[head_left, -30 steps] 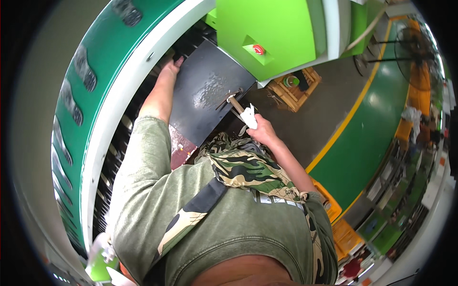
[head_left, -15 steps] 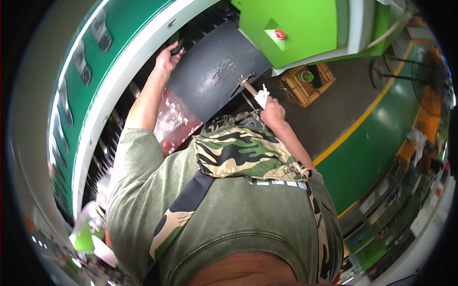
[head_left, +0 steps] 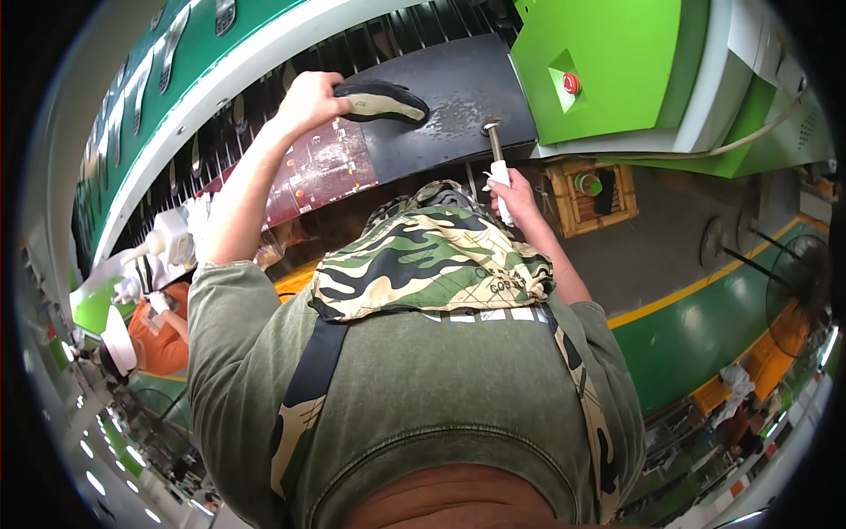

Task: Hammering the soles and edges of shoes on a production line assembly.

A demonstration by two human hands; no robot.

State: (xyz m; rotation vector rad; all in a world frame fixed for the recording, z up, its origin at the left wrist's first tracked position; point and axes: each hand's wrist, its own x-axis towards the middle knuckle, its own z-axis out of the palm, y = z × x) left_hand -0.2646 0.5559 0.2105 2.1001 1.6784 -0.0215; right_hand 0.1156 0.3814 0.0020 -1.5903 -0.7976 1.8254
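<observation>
My left hand point(head_left: 308, 97) is raised and closed on a dark, cream-edged glove-like object point(head_left: 385, 101) that lies on a dark metal sheet point(head_left: 463, 75). The sheet rests on a slatted machine bed point(head_left: 220, 145), and its left part is reddish and shiny. My right hand point(head_left: 518, 198) grips the white-wrapped handle of a hammer point(head_left: 495, 154). The hammer points up, with its head at the sheet's near edge. A camouflage cloth point(head_left: 423, 256) hangs at my chest and hides the area below the sheet.
A bright green machine housing point(head_left: 617, 62) with a red button point(head_left: 571, 84) stands right of the sheet. A wooden crate point(head_left: 590, 189) sits on the grey floor below it. A person in orange point(head_left: 159, 326) is at the left, and a standing fan point(head_left: 793, 282) at the right.
My left hand has moved from the sheet's far edge onto the glove-like object. The hammer has swung from a slant to nearly upright at the sheet's near edge. The view has shifted.
</observation>
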